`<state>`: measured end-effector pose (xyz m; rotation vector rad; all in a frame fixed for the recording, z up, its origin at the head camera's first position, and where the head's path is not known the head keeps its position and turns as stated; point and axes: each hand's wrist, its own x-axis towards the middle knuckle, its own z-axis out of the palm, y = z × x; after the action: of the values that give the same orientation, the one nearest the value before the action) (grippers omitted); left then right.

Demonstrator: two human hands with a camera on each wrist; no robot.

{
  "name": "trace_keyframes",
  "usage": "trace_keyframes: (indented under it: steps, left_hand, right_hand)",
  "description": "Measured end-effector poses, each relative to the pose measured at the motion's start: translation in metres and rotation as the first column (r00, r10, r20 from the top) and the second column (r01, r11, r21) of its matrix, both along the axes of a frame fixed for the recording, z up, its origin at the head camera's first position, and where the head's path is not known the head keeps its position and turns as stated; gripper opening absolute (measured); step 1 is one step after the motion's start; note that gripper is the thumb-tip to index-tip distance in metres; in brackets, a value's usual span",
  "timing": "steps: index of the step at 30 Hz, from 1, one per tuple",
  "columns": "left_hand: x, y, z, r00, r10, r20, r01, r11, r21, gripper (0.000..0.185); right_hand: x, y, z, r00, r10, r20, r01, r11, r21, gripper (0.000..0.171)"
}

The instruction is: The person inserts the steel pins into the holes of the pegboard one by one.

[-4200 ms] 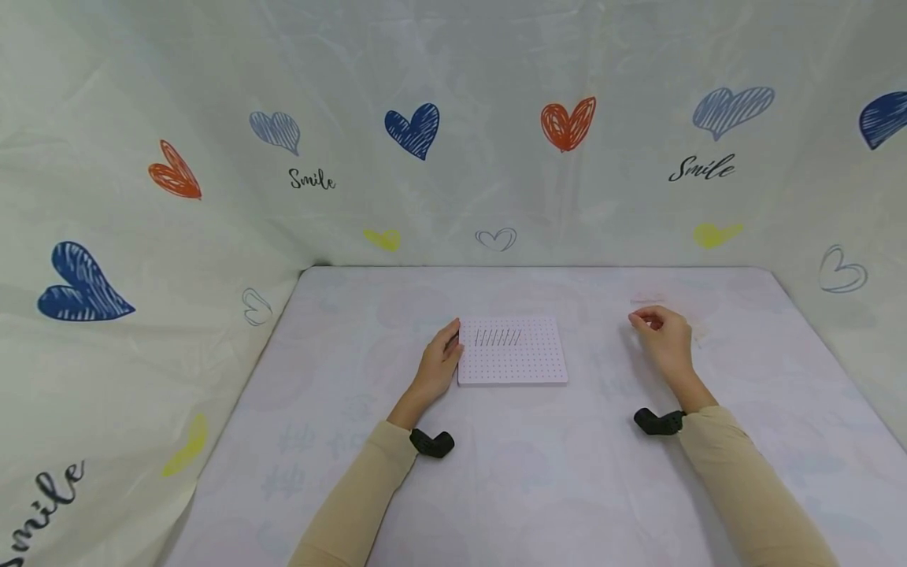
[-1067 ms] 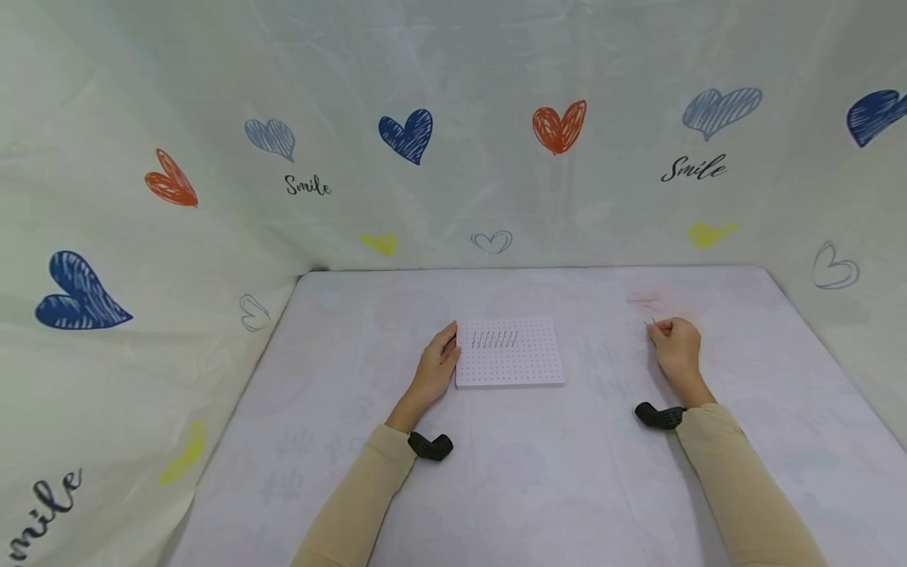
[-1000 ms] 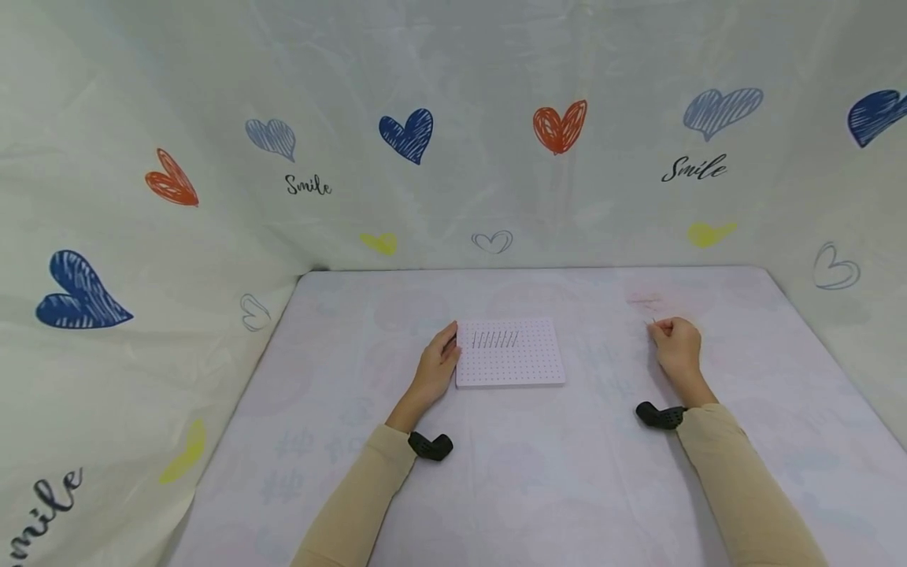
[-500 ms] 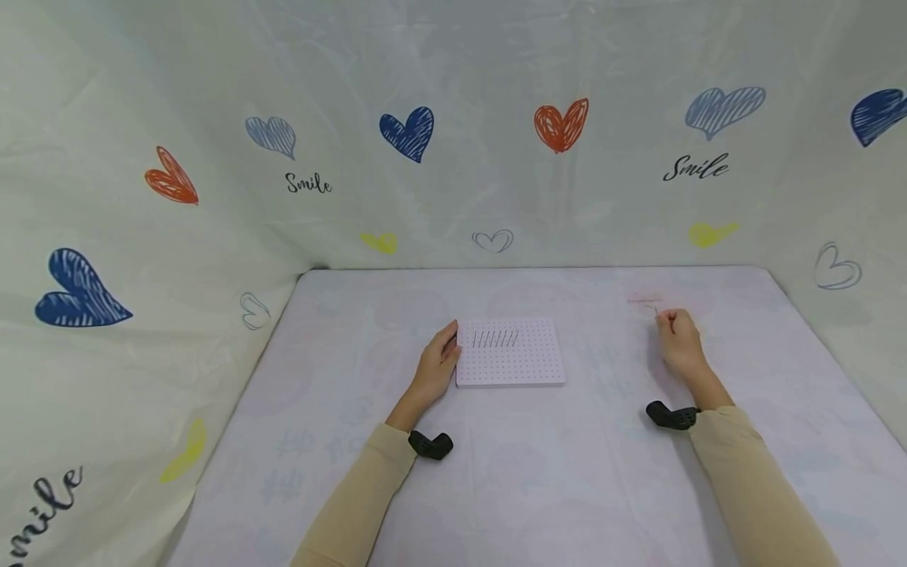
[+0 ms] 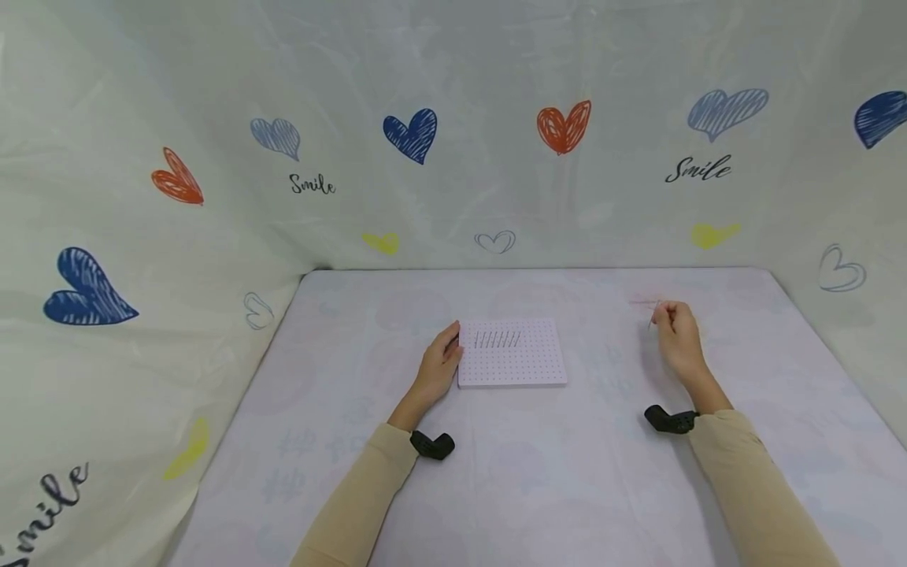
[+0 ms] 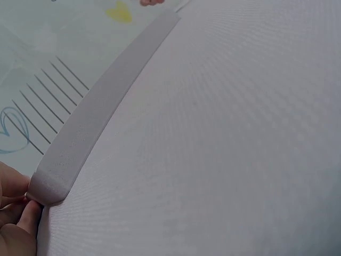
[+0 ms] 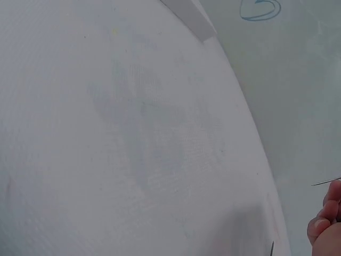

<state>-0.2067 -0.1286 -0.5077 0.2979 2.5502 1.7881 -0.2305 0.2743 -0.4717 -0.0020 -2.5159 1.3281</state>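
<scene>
Needle (image 7: 326,182) tip beside right hand (image 5: 676,335)

Both my arms are covered by long beige sleeves, one on the left (image 5: 354,504) and one on the right (image 5: 751,488), of plain smooth cloth that ends at the wrists and leaves my left hand (image 5: 439,366) and right hand (image 5: 676,339) bare. Just past each cuff I wear a small matte black device with a rounded, bent body, one at my left wrist (image 5: 432,445) and one at my right wrist (image 5: 666,420). I see no rings or markings on the fingers.
</scene>
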Motion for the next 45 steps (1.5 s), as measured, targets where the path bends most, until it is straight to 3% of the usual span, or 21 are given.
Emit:
trace_keyframes:
  steps: [6,14,21,31,36,38,45]
  left_hand:
    - [-0.001,0.001,0.001,1.000,-0.005,0.000,0.005,1.000,0.004,0.051]
    - [0.000,0.001,0.001,1.000,-0.013,-0.018,0.013,1.000,0.002,0.050]
    - [0.000,0.001,0.001,1.000,-0.011,-0.009,0.011,1.000,-0.005,0.051]
    - [0.000,0.000,0.000,1.000,-0.006,-0.004,0.006,1.000,-0.007,0.051]
    - [0.001,0.000,0.000,1.000,-0.002,-0.005,0.002,1.000,-0.017,0.051]
    - [0.001,0.000,0.000,1.000,-0.003,-0.006,0.003,1.000,-0.017,0.051]
    - [0.000,0.000,0.000,1.000,-0.003,-0.006,0.003,1.000,-0.004,0.052]
  right_hand:
    - [0.000,-0.009,0.003,0.998,-0.034,-0.053,0.031,0.998,-0.057,0.026]
    - [0.001,-0.024,0.007,0.997,0.010,-0.080,-0.018,0.995,-0.096,0.024]
    - [0.002,-0.040,0.009,0.992,0.088,-0.088,-0.095,0.992,-0.083,0.017]
    - [0.003,-0.075,0.008,0.964,0.217,-0.155,-0.229,0.971,-0.063,0.004]
    - [0.020,-0.099,0.033,0.948,0.264,-0.179,-0.280,0.958,-0.069,0.004]
    - [0.021,-0.106,0.034,0.941,0.279,-0.193,-0.297,0.952,-0.073,0.003]
    - [0.007,-0.113,0.008,0.931,0.324,-0.165,-0.339,0.939,-0.068,0.004]
